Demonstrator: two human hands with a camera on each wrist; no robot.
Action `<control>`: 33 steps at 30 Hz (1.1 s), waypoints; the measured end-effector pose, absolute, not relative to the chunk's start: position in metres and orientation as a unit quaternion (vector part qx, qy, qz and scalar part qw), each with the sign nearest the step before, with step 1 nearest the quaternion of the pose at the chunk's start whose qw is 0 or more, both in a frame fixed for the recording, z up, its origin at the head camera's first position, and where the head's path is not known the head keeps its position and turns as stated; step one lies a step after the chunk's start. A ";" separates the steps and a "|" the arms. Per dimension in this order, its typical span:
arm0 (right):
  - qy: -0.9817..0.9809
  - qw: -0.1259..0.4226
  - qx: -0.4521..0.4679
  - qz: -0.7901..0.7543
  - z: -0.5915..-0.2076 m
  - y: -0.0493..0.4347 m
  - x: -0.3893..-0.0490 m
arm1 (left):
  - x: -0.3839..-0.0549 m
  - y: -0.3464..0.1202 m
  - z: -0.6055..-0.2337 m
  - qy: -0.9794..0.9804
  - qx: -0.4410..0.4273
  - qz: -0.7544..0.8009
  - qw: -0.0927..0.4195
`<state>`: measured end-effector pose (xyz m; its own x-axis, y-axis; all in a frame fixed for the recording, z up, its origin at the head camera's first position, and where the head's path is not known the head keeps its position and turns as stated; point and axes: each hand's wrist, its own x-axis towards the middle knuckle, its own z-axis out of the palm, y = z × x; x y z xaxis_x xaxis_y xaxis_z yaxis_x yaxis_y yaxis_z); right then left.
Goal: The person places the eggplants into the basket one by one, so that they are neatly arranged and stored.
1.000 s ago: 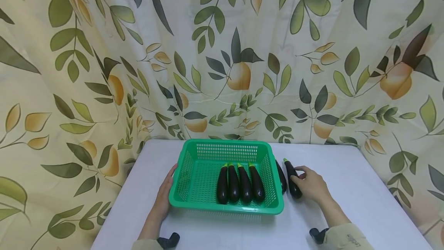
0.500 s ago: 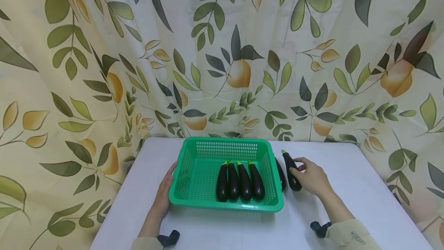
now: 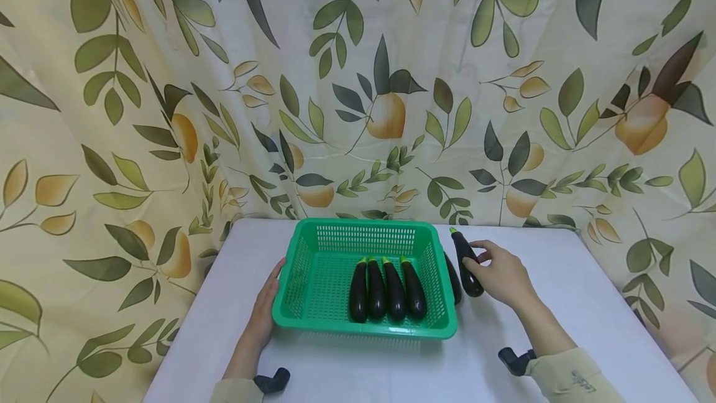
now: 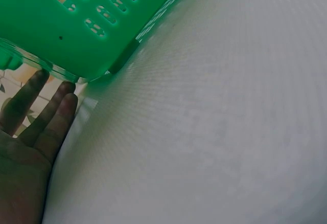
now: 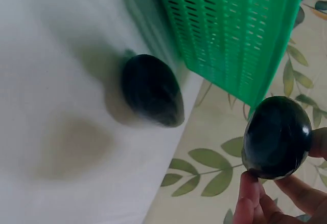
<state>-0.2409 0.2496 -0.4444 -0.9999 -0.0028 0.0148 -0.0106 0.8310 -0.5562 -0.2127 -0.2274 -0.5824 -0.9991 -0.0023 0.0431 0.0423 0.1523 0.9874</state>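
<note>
My left hand (image 3: 261, 311) rests against the left side of a green plastic basket (image 3: 358, 327). In the left wrist view its fairly straight fingers (image 4: 53, 116) touch the basket below the rim. Several dark purple eggplants (image 3: 396, 291) with green stems lie side by side in the right half of the basket. To the right of it, my right hand (image 3: 506, 275) pinches another eggplant (image 3: 467, 264) between thumb and fingers, stem end pointing away. The right wrist view shows this held eggplant (image 5: 276, 137) raised off the table. One more eggplant (image 5: 152, 91) lies beside the basket, partly hidden in the head view.
A white-covered table (image 3: 559, 303) carries everything. Behind it and along the left hangs a curtain (image 3: 358, 111) printed with leaves and fruit. Dark straps with small devices (image 3: 516, 361) sit at both wrists.
My right hand has lifted the eggplant from the table and moved it up and slightly left. The basket and left hand stay in place; the head view tilts slightly.
</note>
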 end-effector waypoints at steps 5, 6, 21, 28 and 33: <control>-0.955 0.006 0.009 0.297 -0.435 0.242 -0.239 | -0.215 -0.229 -0.585 -0.760 -0.016 -0.650 0.017; -0.954 0.007 0.010 0.298 -0.434 0.240 -0.238 | -0.216 -0.229 -0.586 -0.760 -0.017 -0.650 0.016; -0.948 0.007 0.034 0.317 -0.421 0.218 -0.234 | -0.215 -0.227 -0.582 -0.760 -0.018 -0.650 0.011; -0.946 0.000 0.038 0.323 -0.421 0.208 -0.233 | -0.215 -0.228 -0.585 -0.763 -0.012 -0.646 0.010; -0.943 -0.003 0.040 0.331 -0.421 0.200 -0.233 | -0.214 -0.229 -0.585 -0.762 -0.013 -0.648 0.013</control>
<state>-0.2326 0.1997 -0.4214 -0.9967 -0.0783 0.0208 -0.0741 0.7779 -0.6240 -0.2141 -0.2288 -0.5853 -0.9993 0.0031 0.0361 0.0361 0.1608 0.9863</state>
